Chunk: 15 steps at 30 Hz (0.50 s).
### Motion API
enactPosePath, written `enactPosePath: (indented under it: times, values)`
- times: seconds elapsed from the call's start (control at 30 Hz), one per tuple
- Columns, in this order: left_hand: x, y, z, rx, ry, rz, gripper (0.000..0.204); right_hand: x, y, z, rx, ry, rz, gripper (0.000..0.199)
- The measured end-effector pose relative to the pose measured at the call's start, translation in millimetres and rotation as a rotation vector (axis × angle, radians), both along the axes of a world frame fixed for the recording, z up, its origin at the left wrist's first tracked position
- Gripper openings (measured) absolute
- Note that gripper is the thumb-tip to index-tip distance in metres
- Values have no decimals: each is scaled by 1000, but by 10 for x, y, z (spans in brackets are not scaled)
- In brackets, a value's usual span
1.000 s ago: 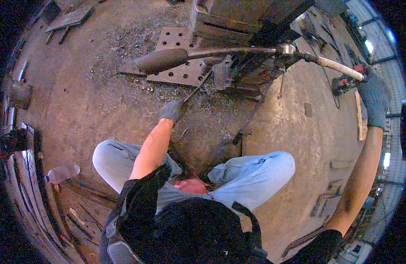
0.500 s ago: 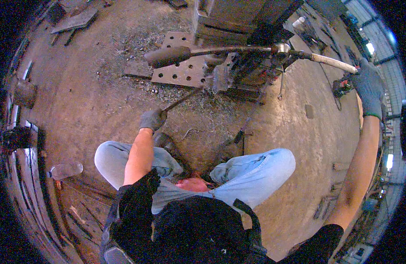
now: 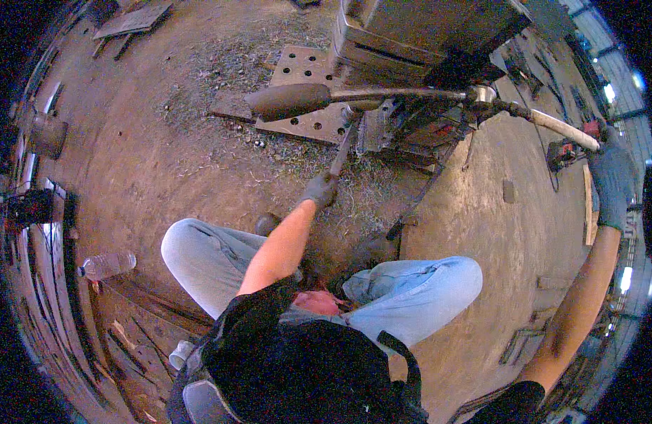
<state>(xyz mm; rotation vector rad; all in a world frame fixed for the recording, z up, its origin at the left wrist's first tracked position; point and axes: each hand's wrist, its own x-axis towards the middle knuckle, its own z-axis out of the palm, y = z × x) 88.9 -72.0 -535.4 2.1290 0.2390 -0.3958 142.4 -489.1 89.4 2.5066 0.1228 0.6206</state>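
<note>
Plainly, the left hand (image 3: pixel 320 189), gloved and closed round a slim bar (image 3: pixel 345 148), is the nearer one to the perforated plate (image 3: pixel 305 128), which lies at its twelve o'clock; the bar's long axis points toward one o'clock. Off at three o'clock, the right hand (image 3: pixel 613 177) grips a lever (image 3: pixel 411 93) running toward nine or ten.

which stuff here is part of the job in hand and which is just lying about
Seemingly in the job:
- bar, held in the left hand
- pale handle, gripped by the right hand
- machine
- holed plate, probably

Seemingly just lying about:
- bottle, off to the left
- flat panel, top left
</note>
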Motion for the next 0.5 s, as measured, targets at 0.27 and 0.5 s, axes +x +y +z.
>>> enactPosePath:
  times: [0.27, 0.5]
  values:
    - [135, 1119, 207, -8, 43, 1045, 50, 66, 141, -26, -149, -31, -74, 32]
    - [644, 330, 1216, -580, -117, 1183, 51, -194, 15, 106, -303, 57, -343, 28]
